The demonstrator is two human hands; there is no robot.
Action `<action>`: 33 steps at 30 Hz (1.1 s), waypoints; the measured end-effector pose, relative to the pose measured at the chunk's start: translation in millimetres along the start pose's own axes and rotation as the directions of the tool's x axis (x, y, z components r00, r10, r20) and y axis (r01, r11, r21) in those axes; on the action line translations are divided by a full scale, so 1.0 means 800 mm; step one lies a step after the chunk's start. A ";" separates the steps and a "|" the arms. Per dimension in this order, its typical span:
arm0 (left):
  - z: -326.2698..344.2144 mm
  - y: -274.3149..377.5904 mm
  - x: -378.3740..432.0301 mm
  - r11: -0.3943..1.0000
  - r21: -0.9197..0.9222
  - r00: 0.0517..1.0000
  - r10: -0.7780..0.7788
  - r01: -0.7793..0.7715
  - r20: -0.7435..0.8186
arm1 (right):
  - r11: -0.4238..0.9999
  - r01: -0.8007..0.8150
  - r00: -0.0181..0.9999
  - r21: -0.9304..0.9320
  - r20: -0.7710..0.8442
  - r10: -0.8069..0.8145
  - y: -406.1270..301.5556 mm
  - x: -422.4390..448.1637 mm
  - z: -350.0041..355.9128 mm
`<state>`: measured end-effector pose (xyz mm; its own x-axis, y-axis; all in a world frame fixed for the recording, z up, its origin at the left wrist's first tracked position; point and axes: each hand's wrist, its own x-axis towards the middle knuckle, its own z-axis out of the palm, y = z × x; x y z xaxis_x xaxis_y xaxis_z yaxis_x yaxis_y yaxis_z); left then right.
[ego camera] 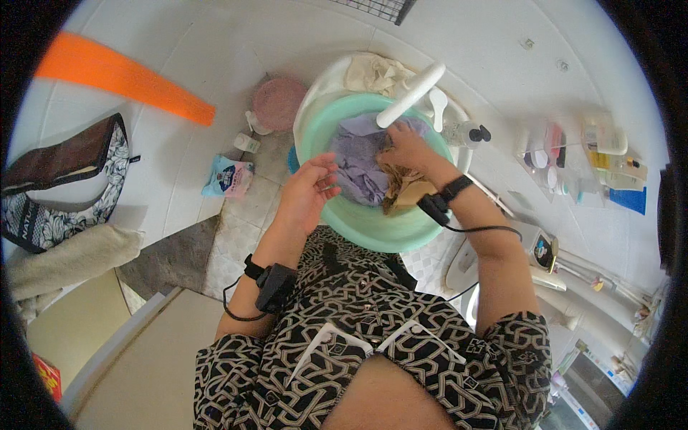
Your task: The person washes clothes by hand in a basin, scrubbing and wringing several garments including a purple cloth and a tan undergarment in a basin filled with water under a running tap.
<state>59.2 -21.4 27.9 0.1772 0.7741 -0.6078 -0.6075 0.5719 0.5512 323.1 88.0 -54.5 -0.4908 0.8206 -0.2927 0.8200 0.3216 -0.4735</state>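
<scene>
A mint-green plastic basin (371, 239) sits in the white washbasin (317, 88), under the white faucet (413, 95). Crumpled lavender cloth (355, 156) fills much of its middle. Over the basin's right side, my right hand (409, 150) has its fingers curled around part of a bunched brown cloth (402, 188); its lower folds hang against the lavender cloth. My left hand (312, 183) hovers at the basin's left rim, holding nothing, fingers apart and slightly bent. Black devices are strapped to both wrists.
Cream cloth (379, 74) lies on the washbasin's back ledge. A clear pump bottle (463, 134) stands right of the faucet. Toiletries fill a wall shelf (564, 161). On the left are a pink basin (279, 102), a detergent pouch (230, 176) and a hanging bag (64, 204).
</scene>
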 end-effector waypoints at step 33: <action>0.108 -0.102 0.087 0.925 -0.343 0.917 -0.013 0.162 0.399 | 0.839 0.028 0.920 0.544 -0.342 0.192 -0.186 -0.148 -0.046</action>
<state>188.2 9.1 -9.9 0.4791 0.8109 -0.3361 -0.7991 0.5614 0.2152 270.1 -39.5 81.4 -0.1936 0.9782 -0.0759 0.5139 0.0352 -0.8572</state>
